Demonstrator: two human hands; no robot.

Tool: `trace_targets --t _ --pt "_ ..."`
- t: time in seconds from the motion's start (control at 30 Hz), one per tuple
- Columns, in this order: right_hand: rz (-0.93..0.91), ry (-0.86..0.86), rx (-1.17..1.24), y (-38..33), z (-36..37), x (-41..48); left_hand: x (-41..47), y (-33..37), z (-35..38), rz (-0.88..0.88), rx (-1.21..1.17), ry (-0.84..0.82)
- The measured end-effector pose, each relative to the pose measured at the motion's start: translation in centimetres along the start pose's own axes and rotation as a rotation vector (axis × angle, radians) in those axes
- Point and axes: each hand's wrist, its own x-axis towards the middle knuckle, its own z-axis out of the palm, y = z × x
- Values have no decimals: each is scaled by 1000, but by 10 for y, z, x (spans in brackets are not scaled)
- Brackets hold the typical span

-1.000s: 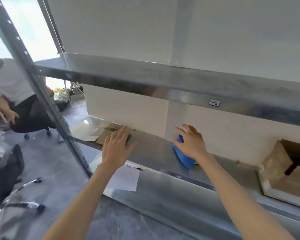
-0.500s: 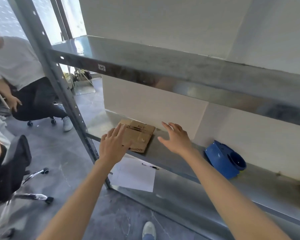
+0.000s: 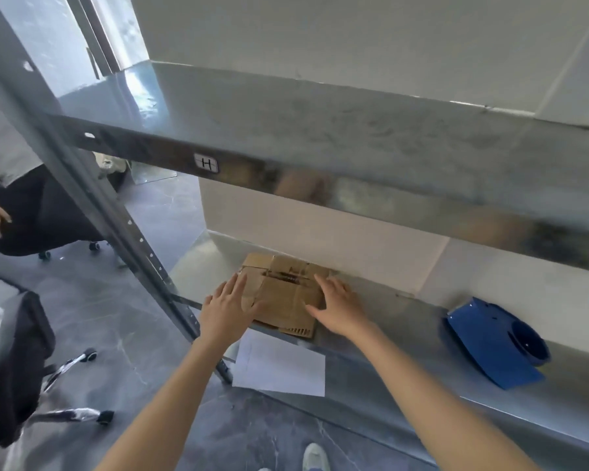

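The flattened cardboard (image 3: 283, 295) lay on the metal shelf (image 3: 398, 321) between the person's hands. The left hand (image 3: 227, 309) and the right hand (image 3: 337, 309) rested on its opposite edges, fingers straight and gripping nothing. To my eye, the sensible way was to press evenly and draw it toward the wrists until fingertips could hook under, keeping clear of the blue housing (image 3: 490, 345) well off to the right.

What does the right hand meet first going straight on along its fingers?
The flattened cardboard: the right hand is at its right edge, pointing up-left across it. Beyond that, probably the wall; depth unclear.
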Motion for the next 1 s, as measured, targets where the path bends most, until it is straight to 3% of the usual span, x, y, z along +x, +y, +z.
trace_targets --t 0.33,0.6,1.0 --pt "159 124 136 -20 32 -4 44 -16 9 23 -223 -189" --pt "160 300 235 -29 25 -25 44 -4 2 60 -482 -139" --pt "270 760 425 34 -24 -92 10 96 -4 484 -809 -102"
